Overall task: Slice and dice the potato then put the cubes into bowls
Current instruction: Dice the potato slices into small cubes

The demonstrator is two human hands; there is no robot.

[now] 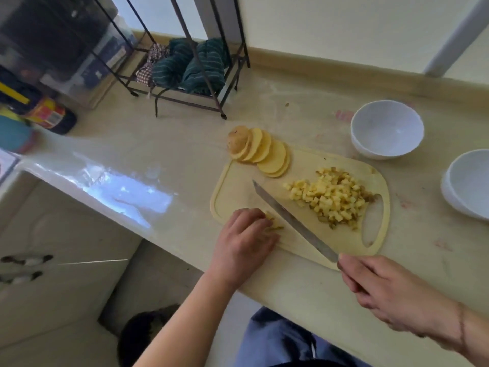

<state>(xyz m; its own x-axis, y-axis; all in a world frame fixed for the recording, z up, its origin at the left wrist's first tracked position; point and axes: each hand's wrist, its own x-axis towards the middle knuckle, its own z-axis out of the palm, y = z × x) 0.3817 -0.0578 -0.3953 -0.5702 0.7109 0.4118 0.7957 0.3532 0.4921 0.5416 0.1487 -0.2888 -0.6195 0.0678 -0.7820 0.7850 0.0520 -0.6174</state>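
Dicing: left hand (244, 237) pins strips (274, 222) on the board (296, 245); right hand (381, 292) grips the knife (291, 221) beside them. Next, likely crosscuts.

- two bare forearms reach in from the bottom edge, both hands over the near part of a counter.
- the left hand (244, 238) is palm down with its back to the camera, fingers curled over a small bit of potato (274, 221) and pressing it down; the fingertips are hidden under the knuckles.
- the left forearm runs straight back toward the lower left.
- the right hand (381, 290) grips a knife (291, 221) by its handle, fingers wrapped round it, forefinger near the base of the blade.
- the right wrist wears a thin cord, and its forearm leaves at the lower right corner.
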